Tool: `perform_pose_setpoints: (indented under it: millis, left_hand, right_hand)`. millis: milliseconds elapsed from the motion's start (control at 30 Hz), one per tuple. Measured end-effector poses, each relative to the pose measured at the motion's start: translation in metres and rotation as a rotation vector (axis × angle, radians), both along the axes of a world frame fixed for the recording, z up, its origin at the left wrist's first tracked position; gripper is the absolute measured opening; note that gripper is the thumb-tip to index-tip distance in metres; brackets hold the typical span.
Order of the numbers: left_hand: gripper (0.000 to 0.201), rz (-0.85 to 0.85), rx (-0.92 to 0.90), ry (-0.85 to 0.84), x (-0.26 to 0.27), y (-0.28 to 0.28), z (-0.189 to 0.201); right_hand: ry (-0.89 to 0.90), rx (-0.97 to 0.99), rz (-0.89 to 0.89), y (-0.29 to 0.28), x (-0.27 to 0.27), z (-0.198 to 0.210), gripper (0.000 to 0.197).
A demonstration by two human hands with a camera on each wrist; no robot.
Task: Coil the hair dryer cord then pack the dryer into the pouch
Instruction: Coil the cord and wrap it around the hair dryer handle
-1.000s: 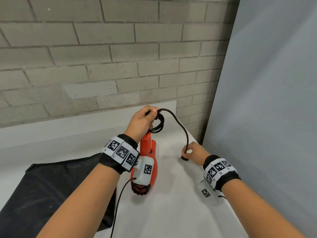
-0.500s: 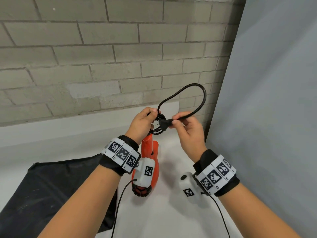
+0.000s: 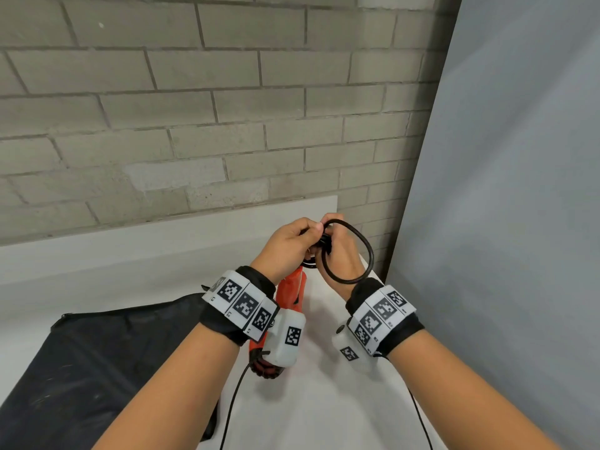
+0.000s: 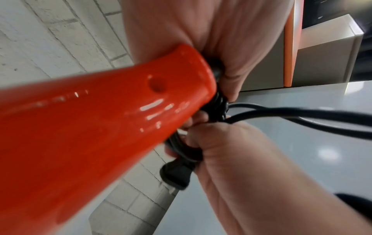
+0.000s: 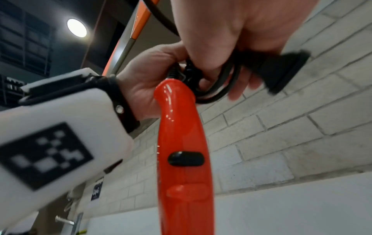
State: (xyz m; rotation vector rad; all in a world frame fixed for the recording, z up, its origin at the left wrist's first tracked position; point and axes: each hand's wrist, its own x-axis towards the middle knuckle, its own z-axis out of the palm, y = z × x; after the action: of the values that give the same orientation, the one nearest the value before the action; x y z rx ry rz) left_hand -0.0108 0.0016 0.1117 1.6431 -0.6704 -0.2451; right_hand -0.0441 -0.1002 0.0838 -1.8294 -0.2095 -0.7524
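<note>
Both hands (image 3: 311, 245) gripping the coiled black rubber cord (image 3: 349, 251) together; finishing coiling, probably tucking black plug (image 5: 281, 70) next.

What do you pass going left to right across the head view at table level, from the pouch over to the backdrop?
black pouch → red hair dryer → loose cord loop → grey backdrop

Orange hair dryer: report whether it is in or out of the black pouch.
Out. The orange hair dryer stands on the white table, beside the black pouch.
</note>
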Motion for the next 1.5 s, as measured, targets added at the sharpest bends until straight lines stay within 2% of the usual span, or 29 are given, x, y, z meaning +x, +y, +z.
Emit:
perform_pose_setpoints:
  millis: [100, 167, 200, 267, 367, 467, 633, 700, 800, 1033, 1167, 1333, 1500]
  left_hand:
    - [0.021, -0.013, -0.019, 0.025, 0.003, 0.002, 0.002]
    - [0.023, -0.016, -0.061, 0.037, 0.004, 0.006, 0.003]
    - [0.025, -0.015, -0.074, 0.036, 0.004, 0.007, 0.003]
    - [0.028, -0.016, -0.087, 0.031, 0.006, 0.010, 0.003]
    - [0.028, -0.007, -0.109, 0.061, 0.007, 0.009, 0.003]
    - [0.022, 0.002, -0.121, 0.072, 0.005, 0.006, 0.002]
    - [0.015, -0.050, -0.042, 0.049, 0.007, 0.006, 0.001]
    - [0.016, -0.053, -0.037, 0.045, 0.007, 0.006, 0.001]
    - [0.018, -0.062, -0.044, 0.052, 0.004, 0.005, 0.003]
    - [0.014, -0.055, 0.004, 0.072, 0.010, 0.012, 0.003]
    - [0.021, -0.038, 0.071, 0.055, 0.010, 0.010, 0.005]
    - [0.022, -0.053, 0.180, -0.007, 0.008, 0.007, 0.005]
    - [0.021, -0.010, 0.097, -0.002, 0.005, 0.005, 0.003]
  right_hand:
    - [0.100, -0.237, 0.040, -0.019, -0.006, -0.012, 0.028]
    - [0.253, -0.345, 0.030, -0.036, -0.010, -0.028, 0.010]
    - [0.350, -0.390, 0.002, -0.045, -0.011, -0.039, 0.008]
    - [0.573, -0.447, -0.075, -0.063, -0.012, -0.061, 0.020]
    - [0.870, -0.489, -0.112, -0.075, -0.012, -0.081, 0.021]
    - [0.966, -0.539, -0.092, -0.071, -0.012, -0.081, 0.034]
    - [0.740, -0.375, 0.034, -0.048, -0.014, -0.050, 0.038]
    - [0.670, -0.388, 0.089, -0.040, -0.015, -0.039, 0.040]
    - [0.545, -0.349, 0.098, -0.034, -0.011, -0.031, 0.030]
    - [0.356, -0.135, -0.089, -0.052, -0.005, -0.017, 0.032]
    - [0.239, -0.191, -0.162, -0.058, -0.008, 0.004, 0.034]
    - [0.127, -0.264, -0.195, -0.056, -0.018, 0.035, 0.022]
    - [0.080, -0.261, -0.223, -0.057, -0.023, 0.026, 0.023]
